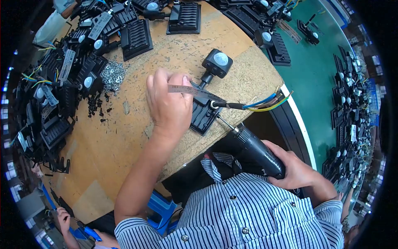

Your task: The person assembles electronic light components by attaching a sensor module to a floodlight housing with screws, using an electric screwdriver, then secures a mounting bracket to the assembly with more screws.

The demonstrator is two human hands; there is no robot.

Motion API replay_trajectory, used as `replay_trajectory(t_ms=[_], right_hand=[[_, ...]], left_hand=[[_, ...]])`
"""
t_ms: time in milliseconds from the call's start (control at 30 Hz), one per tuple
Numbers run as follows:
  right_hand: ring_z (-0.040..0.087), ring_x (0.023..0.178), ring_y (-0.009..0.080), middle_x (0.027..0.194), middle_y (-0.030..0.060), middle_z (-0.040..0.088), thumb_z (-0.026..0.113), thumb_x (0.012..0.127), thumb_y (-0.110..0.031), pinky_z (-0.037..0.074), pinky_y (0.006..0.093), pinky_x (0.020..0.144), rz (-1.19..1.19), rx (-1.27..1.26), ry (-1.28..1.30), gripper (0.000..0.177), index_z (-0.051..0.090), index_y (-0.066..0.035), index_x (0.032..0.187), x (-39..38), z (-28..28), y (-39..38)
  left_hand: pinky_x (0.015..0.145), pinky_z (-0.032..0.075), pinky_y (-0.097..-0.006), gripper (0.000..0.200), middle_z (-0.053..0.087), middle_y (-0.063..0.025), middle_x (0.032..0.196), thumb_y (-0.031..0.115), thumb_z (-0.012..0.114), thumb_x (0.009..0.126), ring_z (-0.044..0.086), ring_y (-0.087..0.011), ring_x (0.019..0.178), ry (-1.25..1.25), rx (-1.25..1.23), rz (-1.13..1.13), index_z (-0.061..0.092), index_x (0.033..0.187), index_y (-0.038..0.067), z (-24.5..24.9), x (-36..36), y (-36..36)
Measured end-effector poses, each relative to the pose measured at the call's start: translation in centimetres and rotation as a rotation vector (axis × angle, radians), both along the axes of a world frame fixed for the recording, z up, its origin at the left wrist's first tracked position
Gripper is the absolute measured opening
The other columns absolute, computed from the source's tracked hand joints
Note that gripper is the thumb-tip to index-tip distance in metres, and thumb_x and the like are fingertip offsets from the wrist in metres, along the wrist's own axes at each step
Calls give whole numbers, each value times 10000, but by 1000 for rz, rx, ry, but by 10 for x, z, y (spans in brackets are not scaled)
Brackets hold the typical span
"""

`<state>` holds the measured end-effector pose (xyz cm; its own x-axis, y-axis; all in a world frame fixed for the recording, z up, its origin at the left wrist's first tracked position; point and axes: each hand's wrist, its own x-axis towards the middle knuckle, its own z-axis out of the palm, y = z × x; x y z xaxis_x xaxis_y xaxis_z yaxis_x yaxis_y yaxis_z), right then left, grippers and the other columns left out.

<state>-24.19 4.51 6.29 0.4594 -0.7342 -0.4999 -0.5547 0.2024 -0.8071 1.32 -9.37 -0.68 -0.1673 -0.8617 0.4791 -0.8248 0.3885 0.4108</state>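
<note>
My left hand (170, 99) is closed over a black finned lamp housing (203, 117) on the wooden table, near its front edge. A sensor head (217, 63) with a white dome sticks up from the far side of the housing. A printed label strip (182, 89) runs beside my left fingers. From the housing a black cable (234, 106) leads right and ends in blue, brown and yellow-green wires. My right hand (292, 168) is wrapped round a black electric screwdriver (261, 150), whose bit points at the housing's right edge near the cable.
Finned lamps (184, 18) crowd the table's back and left. Metal washers (112, 76) and black screws (97, 106) lie at left. More lamps (352, 83) rest on the green surface (309, 85) at right. A blue stool (161, 209) is below; another person's hand (63, 220) shows lower left.
</note>
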Motion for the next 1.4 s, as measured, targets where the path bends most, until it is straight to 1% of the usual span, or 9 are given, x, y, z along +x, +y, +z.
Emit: replay_trajectory(t_ms=[333,467,500,600,733,833,1000,1233,1400], right_hand=[[594,861,158,954,94,578,648,713,1,459,285,836,-41,409,-353,889,146,-60,1444,-17,-20,-6],[593,757,120,861,38,567,660,716,-7,500,266,711,15,265,-216,860,193,-71,1436,-14,-12,-16],[589,677,100,823,25,565,653,721,-6,509,245,613,-4,643,-473,811,239,-73,1414,-20,-23,-18],[587,628,93,810,35,570,649,723,1,513,229,573,51,414,-421,779,260,-70,1395,-15,-29,-11],[588,601,91,802,41,579,666,740,-29,514,213,539,-81,686,-611,647,349,-45,1304,-22,-27,-13],[631,744,228,851,150,610,693,685,-110,511,317,699,74,-128,-185,715,359,16,1304,-11,-19,0],[662,736,264,841,227,638,700,619,-108,513,326,716,-82,-154,63,738,403,24,1282,-25,5,33],[539,669,93,770,37,554,659,605,-38,460,236,628,-730,-291,-327,714,386,27,1261,-41,-31,47],[529,664,88,758,22,537,640,613,-16,447,230,614,-779,-360,-331,665,410,16,1237,-39,-25,33]], left_hand=[[753,390,-399,101,472,-89,848,117,557,809,454,-270,832,11,16,-9,650,822,81,0,0,-1],[758,390,-395,109,477,-87,844,119,548,815,457,-269,835,33,24,-26,651,818,83,-1,1,-2],[760,390,-396,111,479,-87,845,121,546,818,458,-269,837,31,31,-29,651,818,84,0,1,-2],[760,395,-403,114,487,-90,856,123,541,824,465,-277,837,7,65,-35,650,820,88,1,2,-2],[749,405,-416,126,480,-118,873,122,524,833,472,-307,829,-41,60,-57,643,814,84,-6,7,-3],[759,417,-422,140,477,-133,885,152,521,837,482,-325,866,171,160,-17,639,810,81,-13,6,-4],[778,423,-423,127,524,-121,895,125,568,813,491,-319,892,-18,29,-77,637,892,53,6,8,1],[841,398,-426,301,558,-142,955,89,574,786,494,-347,926,55,-255,96,552,1075,9,34,1,38],[812,405,-412,223,569,-168,901,126,554,830,520,-326,898,91,-33,52,584,1008,-6,28,3,88]])
